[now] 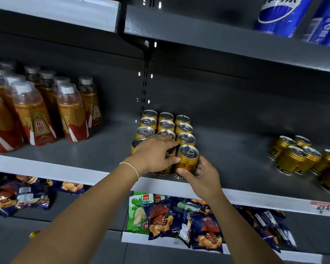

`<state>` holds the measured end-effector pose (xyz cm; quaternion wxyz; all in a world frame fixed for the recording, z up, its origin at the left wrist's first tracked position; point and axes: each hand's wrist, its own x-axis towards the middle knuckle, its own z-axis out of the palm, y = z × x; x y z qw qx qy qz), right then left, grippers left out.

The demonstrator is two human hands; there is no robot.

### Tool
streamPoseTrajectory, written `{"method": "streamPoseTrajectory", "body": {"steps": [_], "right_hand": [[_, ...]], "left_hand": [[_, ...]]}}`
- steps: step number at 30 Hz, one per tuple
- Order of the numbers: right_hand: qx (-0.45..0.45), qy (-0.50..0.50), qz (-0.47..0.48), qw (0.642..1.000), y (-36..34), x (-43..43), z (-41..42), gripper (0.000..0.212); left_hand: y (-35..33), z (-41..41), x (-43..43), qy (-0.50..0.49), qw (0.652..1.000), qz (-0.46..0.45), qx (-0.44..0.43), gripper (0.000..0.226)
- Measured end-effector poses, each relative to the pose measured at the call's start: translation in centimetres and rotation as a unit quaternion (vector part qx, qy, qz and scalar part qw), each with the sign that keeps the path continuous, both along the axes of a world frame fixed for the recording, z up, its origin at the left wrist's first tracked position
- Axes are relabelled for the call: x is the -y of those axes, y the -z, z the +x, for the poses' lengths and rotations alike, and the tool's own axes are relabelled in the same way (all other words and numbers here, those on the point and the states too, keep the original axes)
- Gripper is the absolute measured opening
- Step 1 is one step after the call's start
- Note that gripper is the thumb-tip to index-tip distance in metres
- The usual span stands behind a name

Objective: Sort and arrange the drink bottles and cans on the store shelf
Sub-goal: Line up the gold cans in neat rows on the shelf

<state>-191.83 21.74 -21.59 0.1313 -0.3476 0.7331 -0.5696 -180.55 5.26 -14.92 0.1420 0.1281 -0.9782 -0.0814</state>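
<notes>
Gold drink cans (183,128) stand in three neat rows on the middle of the grey shelf (103,145). My left hand (154,153) lies over the front can of the middle row (170,152), fingers and thumb curled round its top. My right hand (200,176) grips the front can of the right row (188,161) from its right side and below. A loose cluster of the same gold cans (301,159) stands further right on the shelf. Several amber bottles with grey caps (46,111) stand at the left.
Blue cans (282,14) stand on the upper shelf at the top right. Snack bags (179,223) lie on the lower shelf under my arms, with more snack bags (19,195) at the left. A white price rail (65,174) runs along the shelf's front edge.
</notes>
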Motion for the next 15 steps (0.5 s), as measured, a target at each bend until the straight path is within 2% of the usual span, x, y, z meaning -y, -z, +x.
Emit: {"method": "streamPoseTrajectory", "body": {"steps": [5, 12, 15], "right_hand": [[-0.013, -0.002, 0.04, 0.999, 0.16, -0.08, -0.36, 0.069], [-0.015, 0.003, 0.059, 0.998, -0.12, -0.09, -0.22, 0.07], [-0.016, -0.003, 0.056, 0.998, -0.3, -0.17, -0.15, 0.066]], "left_hand": [[0.11, -0.03, 0.18, 0.002, 1.0, 0.004, 0.01, 0.07], [0.02, -0.02, 0.0, -0.002, 1.0, 0.002, 0.009, 0.073], [-0.42, 0.04, -0.26, 0.002, 1.0, 0.027, 0.013, 0.075]]}}
